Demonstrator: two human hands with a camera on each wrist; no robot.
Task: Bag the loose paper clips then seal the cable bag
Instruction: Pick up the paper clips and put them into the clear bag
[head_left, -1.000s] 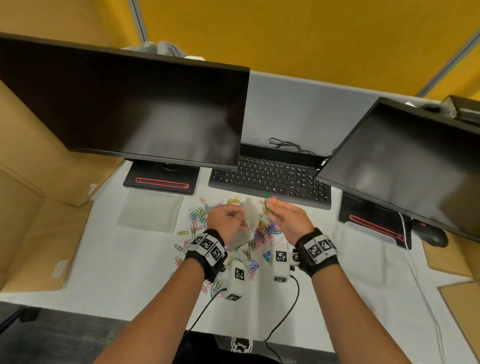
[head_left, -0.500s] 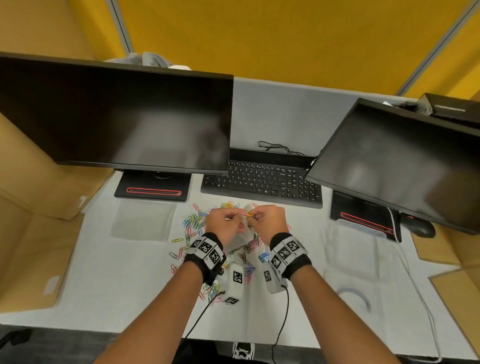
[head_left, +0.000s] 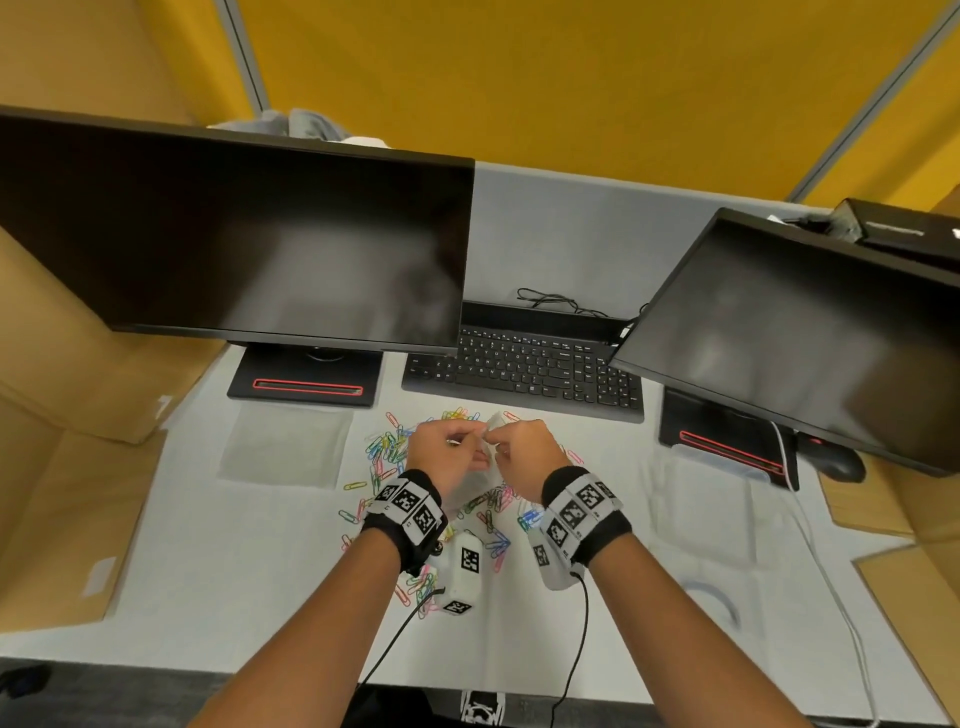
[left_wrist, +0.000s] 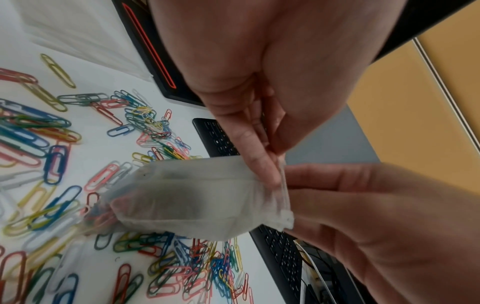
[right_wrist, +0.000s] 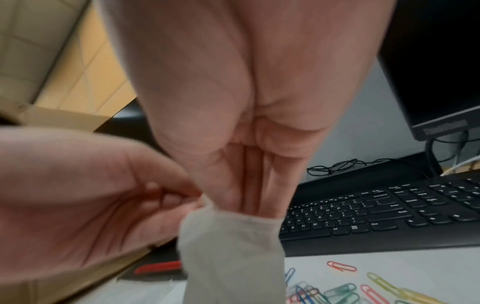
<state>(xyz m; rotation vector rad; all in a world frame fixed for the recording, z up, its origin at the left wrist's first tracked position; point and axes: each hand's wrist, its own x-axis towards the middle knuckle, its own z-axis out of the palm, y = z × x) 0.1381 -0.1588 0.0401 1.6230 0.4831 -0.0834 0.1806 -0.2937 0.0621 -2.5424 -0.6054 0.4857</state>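
Note:
A small white mesh bag (head_left: 469, 487) hangs between my two hands above a spread of coloured paper clips (head_left: 387, 448) on the white desk. My left hand (head_left: 451, 451) pinches the bag's rim (left_wrist: 272, 170) from above. My right hand (head_left: 523, 451) grips the opposite side of the rim, its fingertips (right_wrist: 259, 203) tucked into the mouth of the bag (right_wrist: 231, 257); what they hold inside is hidden. Clips (left_wrist: 39, 133) lie all around under the bag (left_wrist: 194, 195). A clear bag with a coiled white cable (head_left: 711, 597) lies flat at the right.
A black keyboard (head_left: 519, 370) sits just beyond the hands, between two monitors (head_left: 234, 234) (head_left: 805, 338) on stands. A flat clear bag (head_left: 285, 447) lies left of the clips. A mouse (head_left: 841, 465) and cardboard (head_left: 52, 415) border the desk.
My right hand, which held clips apart from the bag a second ago, has moved left to the bag's mouth and now meets my left hand there. The head view has shifted slightly.

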